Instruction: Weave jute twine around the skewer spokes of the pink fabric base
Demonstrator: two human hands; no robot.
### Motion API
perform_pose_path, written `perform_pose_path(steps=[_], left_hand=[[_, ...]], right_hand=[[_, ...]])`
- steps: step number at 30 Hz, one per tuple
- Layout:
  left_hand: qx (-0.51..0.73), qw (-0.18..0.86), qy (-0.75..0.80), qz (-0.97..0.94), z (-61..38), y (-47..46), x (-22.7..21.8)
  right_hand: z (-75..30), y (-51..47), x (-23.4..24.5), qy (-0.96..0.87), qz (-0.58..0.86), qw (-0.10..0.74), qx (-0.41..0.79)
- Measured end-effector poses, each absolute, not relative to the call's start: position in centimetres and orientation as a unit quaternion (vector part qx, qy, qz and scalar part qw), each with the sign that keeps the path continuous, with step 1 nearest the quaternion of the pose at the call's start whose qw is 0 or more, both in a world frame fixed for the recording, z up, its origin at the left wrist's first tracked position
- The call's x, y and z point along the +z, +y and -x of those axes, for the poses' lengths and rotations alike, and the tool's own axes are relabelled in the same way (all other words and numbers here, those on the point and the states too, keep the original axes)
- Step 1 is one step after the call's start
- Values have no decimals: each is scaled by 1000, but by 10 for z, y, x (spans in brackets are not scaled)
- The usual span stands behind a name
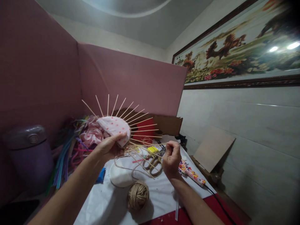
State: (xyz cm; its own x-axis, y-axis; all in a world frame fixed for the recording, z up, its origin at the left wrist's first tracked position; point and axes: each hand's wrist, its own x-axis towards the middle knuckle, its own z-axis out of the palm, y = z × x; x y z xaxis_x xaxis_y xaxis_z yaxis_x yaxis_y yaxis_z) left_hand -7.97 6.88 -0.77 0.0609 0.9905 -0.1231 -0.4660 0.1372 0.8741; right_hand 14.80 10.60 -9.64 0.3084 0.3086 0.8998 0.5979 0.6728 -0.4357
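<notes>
While the two hands are held apart above a white table (91, 204), a purple container (28, 156) is seen at the far left, near coloured strips (61, 167) and pink cloth (92, 129). By the left hand (111, 147), a flat dotted piece (114, 125), fringed with a fan of thin sticks (127, 112), is gripped at its lower edge, raised off the table. Lower down, a white disc (120, 175), a ball of twine (138, 196) and scissors (154, 165) are seen. A thin strand (160, 143) is pinched by the right hand (172, 157), beside which a flowered glue gun (192, 174) is laid
</notes>
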Motion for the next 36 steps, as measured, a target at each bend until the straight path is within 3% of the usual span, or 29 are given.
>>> perform_pose_path(steps=[16, 26, 36], left_hand=[[476, 726, 386, -311, 64, 57, -9], [374, 806, 306, -342, 30, 42, -12], [396, 791, 294, -362, 23, 36, -11]], right_hand=[[-137, 109, -103, -646, 421, 635, 27], [-130, 107, -106, -649, 450, 604, 111], [-129, 108, -107, -633, 460, 610, 121]])
